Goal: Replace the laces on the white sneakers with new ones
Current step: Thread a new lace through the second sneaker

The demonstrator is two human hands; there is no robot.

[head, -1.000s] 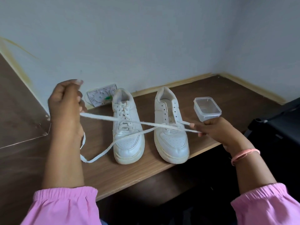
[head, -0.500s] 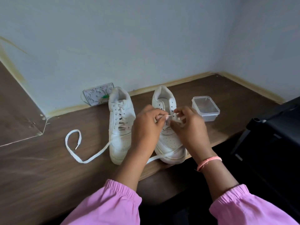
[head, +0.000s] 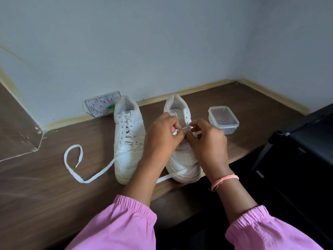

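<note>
Sneakers first: two white ones sit side by side on the brown wooden bench (head: 45, 192), toes toward the bottom of the frame. The left sneaker (head: 128, 139) in the middle is already fully laced. The right sneaker (head: 182, 156) just beside it is where both hands are busy, up over the eyelets. The left hand (head: 161, 139) has its fingers curled and is pinching the white lace (head: 86, 180) near its tip, and the right hand (head: 207, 141) is pinching a bit of lace too, right next to it, fingertips nearly touching. Can't really tell which eyelet it's going into, the hands cover that part. The rest of that lace runs down across the right sneaker's toe, passes in front of the left sneaker and ends in a loose curl on the bench at the left of the frame. A small clear plastic container (head: 223, 120) sits to the right of the sneakers, near them but not touching. There's a wall socket (head: 100, 103) behind the left sneaker, and a pink band (head: 224, 179) on the right wrist.
</note>
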